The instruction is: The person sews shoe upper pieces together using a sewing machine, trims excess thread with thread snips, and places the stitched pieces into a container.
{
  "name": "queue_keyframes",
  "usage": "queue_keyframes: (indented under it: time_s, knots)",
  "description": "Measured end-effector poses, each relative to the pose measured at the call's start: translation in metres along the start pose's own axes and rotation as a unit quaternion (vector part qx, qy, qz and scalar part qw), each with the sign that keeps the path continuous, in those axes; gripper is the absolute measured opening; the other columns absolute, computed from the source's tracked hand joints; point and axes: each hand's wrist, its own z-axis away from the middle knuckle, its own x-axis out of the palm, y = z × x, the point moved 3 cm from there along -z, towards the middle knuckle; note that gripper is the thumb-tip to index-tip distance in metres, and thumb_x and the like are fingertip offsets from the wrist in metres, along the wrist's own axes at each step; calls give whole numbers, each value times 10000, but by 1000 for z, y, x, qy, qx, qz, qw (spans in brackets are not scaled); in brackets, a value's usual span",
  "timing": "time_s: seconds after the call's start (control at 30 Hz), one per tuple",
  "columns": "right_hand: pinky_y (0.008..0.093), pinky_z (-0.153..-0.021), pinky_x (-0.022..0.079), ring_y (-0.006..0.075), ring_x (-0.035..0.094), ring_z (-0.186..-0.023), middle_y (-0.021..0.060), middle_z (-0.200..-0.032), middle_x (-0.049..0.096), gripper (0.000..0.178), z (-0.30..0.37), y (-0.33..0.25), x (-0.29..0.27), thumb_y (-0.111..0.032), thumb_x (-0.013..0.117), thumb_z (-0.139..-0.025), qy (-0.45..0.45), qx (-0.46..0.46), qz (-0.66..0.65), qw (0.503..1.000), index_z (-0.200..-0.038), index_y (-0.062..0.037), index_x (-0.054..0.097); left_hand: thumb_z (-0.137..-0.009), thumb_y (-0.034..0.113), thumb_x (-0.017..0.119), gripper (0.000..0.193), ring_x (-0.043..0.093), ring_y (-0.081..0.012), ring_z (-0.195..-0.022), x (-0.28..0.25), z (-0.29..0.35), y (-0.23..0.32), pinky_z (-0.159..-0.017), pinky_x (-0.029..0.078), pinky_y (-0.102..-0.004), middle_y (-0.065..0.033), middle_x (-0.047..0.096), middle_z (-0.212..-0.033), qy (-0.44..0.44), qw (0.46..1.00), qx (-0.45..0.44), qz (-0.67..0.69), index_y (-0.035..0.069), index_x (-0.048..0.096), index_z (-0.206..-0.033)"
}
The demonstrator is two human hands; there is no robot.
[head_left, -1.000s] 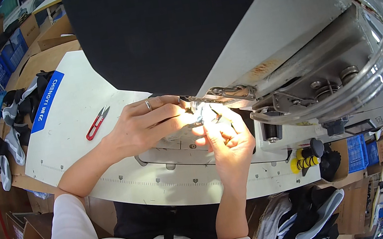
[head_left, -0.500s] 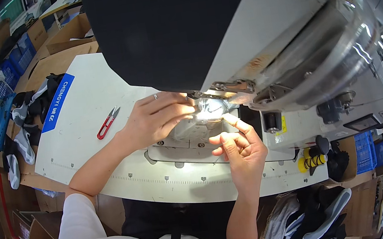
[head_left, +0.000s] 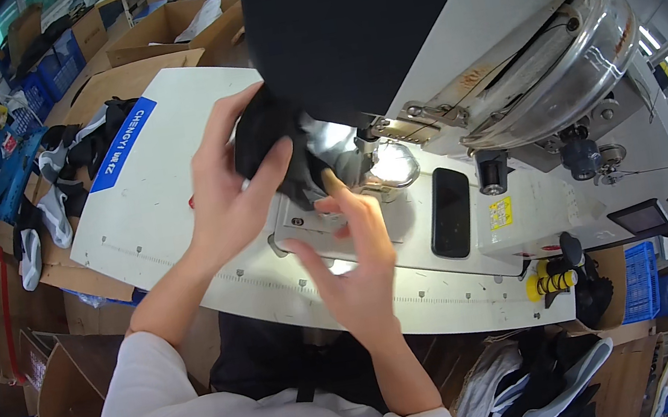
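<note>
A black fabric piece (head_left: 267,136), perhaps a shoe upper, is held up left of the sewing machine's needle area. My left hand (head_left: 231,181) grips it, with the thumb on the near face and the fingers behind. At its lower right edge, my right hand (head_left: 361,247) touches it with the index finger; the thumb is spread away and nothing sits between them. Just right of the fabric is the brightly lit needle area (head_left: 372,147) of the sewing machine (head_left: 464,94). Only a red bit of the thread snips (head_left: 191,202) shows beside my left wrist.
A black phone (head_left: 450,213) lies on the white table (head_left: 148,236), right of the needle area. Yellow-and-black thread spools (head_left: 548,284) stand at the right edge. Black and white fabric pieces (head_left: 50,216) are heaped at left, and more (head_left: 542,384) lie below right.
Both hands have come away from the needle area toward the left, and the black fabric is now visible in my left hand. The view has shifted, uncovering the phone; the snips are mostly covered.
</note>
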Motion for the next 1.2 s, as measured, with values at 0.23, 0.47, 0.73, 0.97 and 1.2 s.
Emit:
queue_keyframes:
  time_s: [0.23, 0.47, 0.73, 0.97, 1.2]
  knots:
    - [362, -745, 448, 229, 561, -821, 54, -926, 584, 291, 2, -20, 27, -49, 738, -770, -19, -156, 131, 979, -1049, -44, 653, -752, 300, 743, 833, 559, -215, -1093, -60, 7, 16, -891, 432, -325, -150, 466, -1378, -30, 998, 52, 34, -36, 382, -1423]
    - [262, -655, 471, 145, 593, -754, 54, -887, 618, 150, 31, 16, -19, -76, 700, -863, 90, -16, 0, 996, -999, -24, 665, -912, 451, 641, 541, 576, -297, -1106, -56, 30, -20, -916, 441, -368, -174, 629, -1079, -72, 985, 18, 154, -70, 607, -1054]
    - [299, -934, 460, 193, 606, -1032, 131, -1146, 623, 691, 57, 53, -1, -449, 708, -860, -110, 261, -341, 896, -1317, 33, 515, -918, 561, 543, 552, 572, -341, -1061, -55, 57, -11, -960, 408, -461, -152, 585, -913, 103, 979, 63, 165, 14, 506, -849]
    - [389, -1108, 374, 298, 484, -1277, 227, -1462, 405, 1106, 38, 28, -1, -742, 595, -768, -129, 155, -649, 733, -1468, 45, 260, -961, 557, 440, 497, 496, -316, -1206, -55, 74, -13, -1097, 307, -477, -123, 534, -1017, 188, 967, -3, 173, 62, 452, -910]
    - [319, -937, 472, 93, 585, -990, 70, -1194, 634, 350, 40, 34, -11, -123, 543, -989, 50, 309, -532, 787, -1307, 23, 535, -1028, 332, 464, 288, 550, -324, -1148, -39, 84, -10, -1098, 310, -456, -106, 519, -882, 168, 957, 58, 228, 86, 408, -887]
